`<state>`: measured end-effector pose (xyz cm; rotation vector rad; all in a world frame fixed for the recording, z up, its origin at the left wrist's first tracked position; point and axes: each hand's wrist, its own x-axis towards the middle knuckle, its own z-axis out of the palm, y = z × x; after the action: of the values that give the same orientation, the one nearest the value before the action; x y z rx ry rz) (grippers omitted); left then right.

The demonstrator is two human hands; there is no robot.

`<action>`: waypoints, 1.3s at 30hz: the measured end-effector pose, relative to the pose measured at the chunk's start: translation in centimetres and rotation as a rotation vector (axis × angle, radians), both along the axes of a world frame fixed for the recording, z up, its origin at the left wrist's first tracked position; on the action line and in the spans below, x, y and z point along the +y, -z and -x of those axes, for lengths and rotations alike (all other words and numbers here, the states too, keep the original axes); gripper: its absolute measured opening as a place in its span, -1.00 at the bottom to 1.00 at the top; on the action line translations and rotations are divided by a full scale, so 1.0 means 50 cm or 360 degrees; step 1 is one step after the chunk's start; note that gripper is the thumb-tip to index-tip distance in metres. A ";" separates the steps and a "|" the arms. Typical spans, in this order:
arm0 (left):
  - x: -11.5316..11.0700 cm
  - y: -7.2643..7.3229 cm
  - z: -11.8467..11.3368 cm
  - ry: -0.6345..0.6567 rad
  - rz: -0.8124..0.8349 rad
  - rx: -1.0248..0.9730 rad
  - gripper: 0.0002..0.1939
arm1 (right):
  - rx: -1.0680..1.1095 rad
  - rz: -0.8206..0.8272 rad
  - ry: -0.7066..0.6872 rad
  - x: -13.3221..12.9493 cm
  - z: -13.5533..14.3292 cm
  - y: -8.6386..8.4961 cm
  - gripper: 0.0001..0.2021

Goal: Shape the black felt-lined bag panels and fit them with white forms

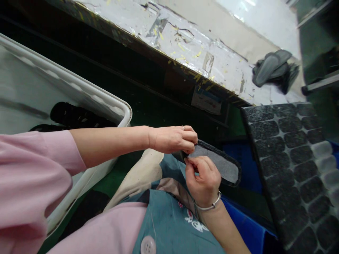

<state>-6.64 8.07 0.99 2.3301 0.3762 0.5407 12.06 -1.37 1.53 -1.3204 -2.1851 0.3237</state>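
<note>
"Start with the piece. Where is it for you?"

"I have the grey sole-shaped piece in mid-view, held above the lap, its long end pointing to the right. A fuzzy black edge runs around it."

"And the grasp?"

"My left hand reaches across with its fingers curled over the near end, gripping it. My right hand comes up from below, thumb and forefinger pinched on that same end, just beside the left fingertips. What lies between those fingertips is too small for me to make out."

"Anything on the wearer?"

"I see a bracelet on the right wrist, a pink sleeve and a teal apron under the hands."

"Further out?"

"To the right I get a dark slab patterned with rounded patches, with pale rounded pieces along its far side. A blue crate sits near the right forearm. On my left is a white bin with dark items inside."

"Top of the view?"

"The counter crosses there at a slant, worn and taped, with yellow scraps along its near side. A blurred grey pile rests toward its right end."
</note>
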 end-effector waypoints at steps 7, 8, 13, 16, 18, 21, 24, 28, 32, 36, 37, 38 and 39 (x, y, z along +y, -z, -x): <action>0.005 -0.056 -0.005 0.0114 -0.0234 0.0202 -0.81 | -0.0083 -0.0165 -0.0184 -0.009 -0.004 0.016 -0.88; 0.005 -0.064 -0.010 0.0126 -0.0257 0.0194 -0.80 | 0.0005 -0.0113 -0.0184 -0.010 -0.006 0.012 -0.87; 0.018 -0.082 -0.037 0.0166 -0.0192 0.0020 -0.73 | 0.0244 0.0023 -0.0090 -0.017 -0.027 -0.011 -0.82; 0.033 -0.081 -0.054 0.0200 -0.0115 -0.0039 -0.74 | 0.0165 -0.0056 0.0055 -0.018 -0.042 -0.019 -0.76; 0.043 -0.077 -0.066 0.0257 -0.0131 0.0075 -0.76 | 0.0123 0.0007 0.0134 -0.014 -0.050 -0.020 -0.73; 0.052 -0.071 -0.083 0.0312 -0.0143 0.0251 -0.77 | 0.0096 0.0211 0.0161 -0.004 -0.061 -0.019 -0.71; 0.049 -0.073 -0.090 0.0288 -0.0012 0.0241 -0.75 | 0.0117 0.0331 0.0161 0.005 -0.068 -0.018 -0.71; 0.040 -0.083 -0.058 0.0359 0.0016 0.0447 -0.77 | 0.0161 0.0437 0.0181 0.009 -0.074 -0.020 -0.71; 0.027 -0.082 0.024 -0.0114 0.0220 0.0397 -0.91 | 0.0204 0.0471 0.0163 0.010 -0.071 -0.024 -0.73; -0.038 -0.039 0.076 -0.1013 0.1021 0.0213 -0.72 | 0.0221 0.0470 0.0123 0.017 -0.066 -0.030 -0.82; -0.063 -0.022 0.074 -0.1096 0.1361 0.0153 -0.63 | 0.0216 0.0469 0.0125 0.020 -0.066 -0.031 -0.83; -0.089 -0.006 0.066 -0.1151 0.1661 0.0090 -0.56 | 0.0203 0.0473 0.0129 0.024 -0.066 -0.033 -0.84; -0.115 0.009 0.052 -0.1235 0.1865 -0.0021 -0.52 | 0.0182 0.0483 0.0133 0.028 -0.066 -0.034 -0.85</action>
<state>-9.24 2.31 0.54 0.9969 1.2187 0.4764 15.36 0.02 3.23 -1.5086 -2.0356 0.7030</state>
